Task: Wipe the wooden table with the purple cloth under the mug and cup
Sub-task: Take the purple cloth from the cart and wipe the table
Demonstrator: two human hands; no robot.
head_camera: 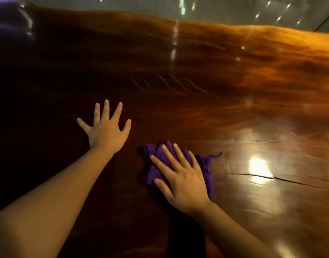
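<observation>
A crumpled purple cloth (206,164) lies on the glossy dark wooden table (197,71), a little right of centre and near me. My right hand (180,179) presses flat on top of the cloth with its fingers spread. My left hand (106,129) rests palm down on the bare wood to the left of the cloth, fingers splayed, holding nothing. No mug or cup appears in view.
The table's far edge (215,23) runs across the top, with a pale shiny floor (234,10) beyond it. A long dark crack (282,178) crosses the wood at the right, next to a bright light reflection (258,164).
</observation>
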